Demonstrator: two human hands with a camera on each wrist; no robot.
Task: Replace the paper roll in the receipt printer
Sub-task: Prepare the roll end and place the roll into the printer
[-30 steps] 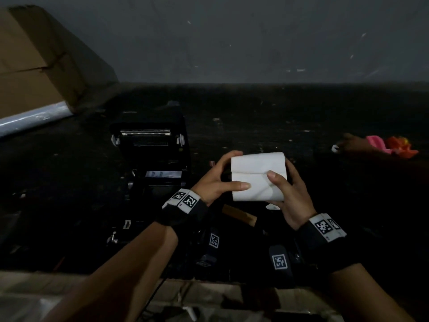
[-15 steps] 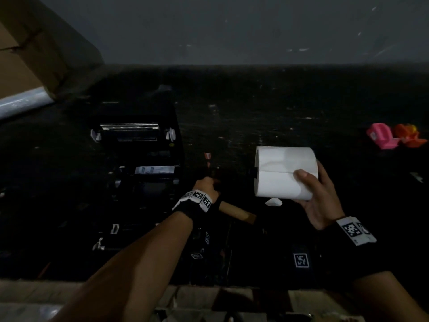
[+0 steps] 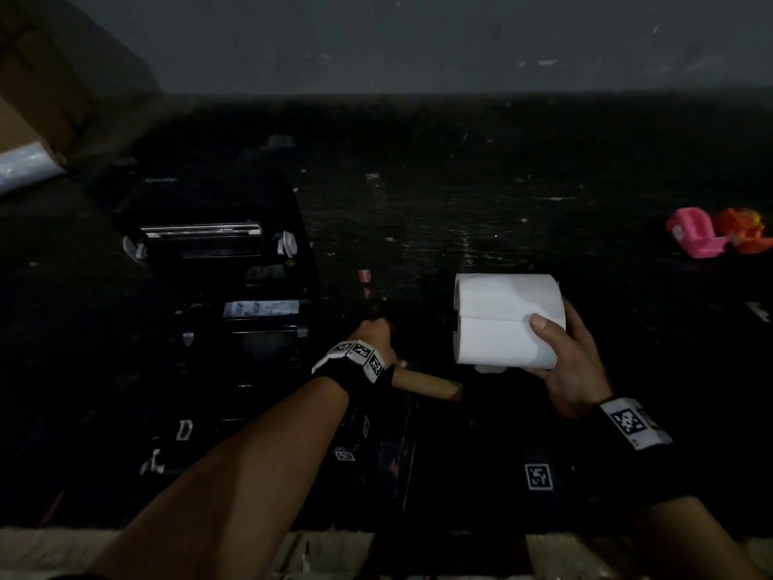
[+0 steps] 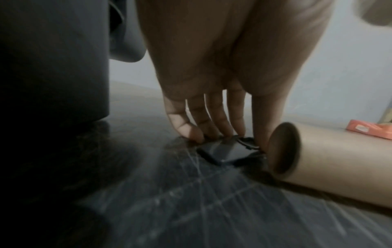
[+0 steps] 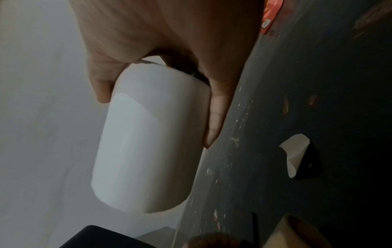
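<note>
My right hand (image 3: pixel 558 332) grips a full white paper roll (image 3: pixel 508 320) and holds it above the dark table, thumb on its front; the right wrist view shows the same roll (image 5: pixel 148 142) between thumb and fingers. The black receipt printer (image 3: pixel 226 286) stands at the left with its lid up. My left hand (image 3: pixel 374 328) is down on the table just right of the printer. There its fingertips (image 4: pixel 191 134) and thumb pinch a small black part (image 4: pixel 224 151) that lies on the table. An empty brown cardboard core (image 4: pixel 318 161) lies beside that hand.
A scrap of white paper (image 5: pixel 295 156) lies on the table below the roll. Pink and orange toys (image 3: pixel 711 232) sit at the far right. A cardboard box (image 3: pixel 37 98) stands at the back left. The grey wall (image 3: pixel 418 43) closes off the far side of the table.
A second ago both hands held the roll. My left hand has let go and dropped to the table beside the cardboard core, while my right hand carried the roll to the right.
</note>
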